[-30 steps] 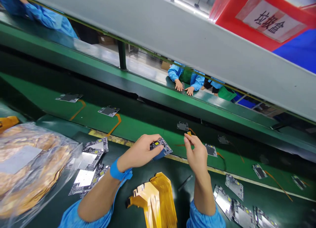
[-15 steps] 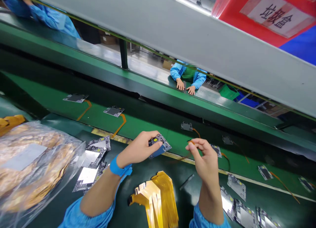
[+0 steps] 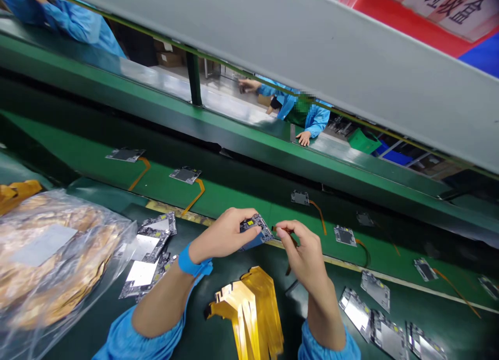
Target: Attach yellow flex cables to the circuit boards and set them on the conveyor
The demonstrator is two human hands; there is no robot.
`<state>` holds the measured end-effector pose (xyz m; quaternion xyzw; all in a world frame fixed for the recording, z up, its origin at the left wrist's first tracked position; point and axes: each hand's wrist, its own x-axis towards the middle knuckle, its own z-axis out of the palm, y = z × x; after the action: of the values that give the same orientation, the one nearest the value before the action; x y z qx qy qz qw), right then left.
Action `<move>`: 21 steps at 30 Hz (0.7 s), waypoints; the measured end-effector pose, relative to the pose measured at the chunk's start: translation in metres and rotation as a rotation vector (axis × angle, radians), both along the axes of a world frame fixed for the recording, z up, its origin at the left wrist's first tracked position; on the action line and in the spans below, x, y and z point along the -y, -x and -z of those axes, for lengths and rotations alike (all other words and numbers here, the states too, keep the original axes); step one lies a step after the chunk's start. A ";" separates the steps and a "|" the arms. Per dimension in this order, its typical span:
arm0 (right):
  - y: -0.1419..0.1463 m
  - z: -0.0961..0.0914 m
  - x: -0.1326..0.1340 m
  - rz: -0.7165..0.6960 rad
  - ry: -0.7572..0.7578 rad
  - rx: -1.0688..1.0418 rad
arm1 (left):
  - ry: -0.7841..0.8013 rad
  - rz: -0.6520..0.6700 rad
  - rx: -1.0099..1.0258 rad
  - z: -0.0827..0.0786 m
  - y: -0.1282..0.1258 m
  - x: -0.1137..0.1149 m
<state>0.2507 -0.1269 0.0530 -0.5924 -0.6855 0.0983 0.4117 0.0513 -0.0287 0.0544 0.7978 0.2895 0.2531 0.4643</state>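
Between thumb and fingers, my left hand point(image 3: 230, 232) grips a circuit board point(image 3: 255, 232), tilted, with a blue lower part and a yellow square on it. Just to its right, my right hand point(image 3: 302, 248) pinches an orange flex cable point(image 3: 289, 269), mostly hidden by the fingers. The cable's end is close to the board's right edge; whether they touch I cannot tell. Below both hands lies a fanned stack of gold flex cables point(image 3: 249, 313) on the dark green bench. A thin dark tool point(image 3: 291, 287) rests beside my right wrist.
Boards with orange cables, such as one board point(image 3: 300, 197), lie along the green conveyor point(image 3: 234, 194). Loose boards point(image 3: 150, 251) are piled left, and more boards point(image 3: 390, 334) lie right. A clear bag point(image 3: 58, 256) of gold cables fills the left. Co-workers in blue sleeves point(image 3: 319, 121) are across the line.
My right hand has moved left with the flex cable, up to the board. My left hand still holds the board. Across the line, a co-worker has lifted one hand away to the left.
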 end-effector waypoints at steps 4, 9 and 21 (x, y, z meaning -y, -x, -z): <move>0.000 -0.001 0.001 -0.011 -0.006 0.002 | -0.011 -0.003 -0.011 -0.001 -0.001 0.000; 0.001 0.001 0.000 -0.033 0.004 0.008 | -0.021 0.001 -0.009 0.000 -0.002 0.000; -0.003 0.002 0.001 -0.073 0.042 0.023 | -0.032 0.026 -0.084 -0.004 -0.001 -0.001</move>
<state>0.2533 -0.1279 0.0508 -0.5766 -0.7092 0.1208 0.3872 0.0520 -0.0278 0.0579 0.8188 0.2943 0.2179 0.4421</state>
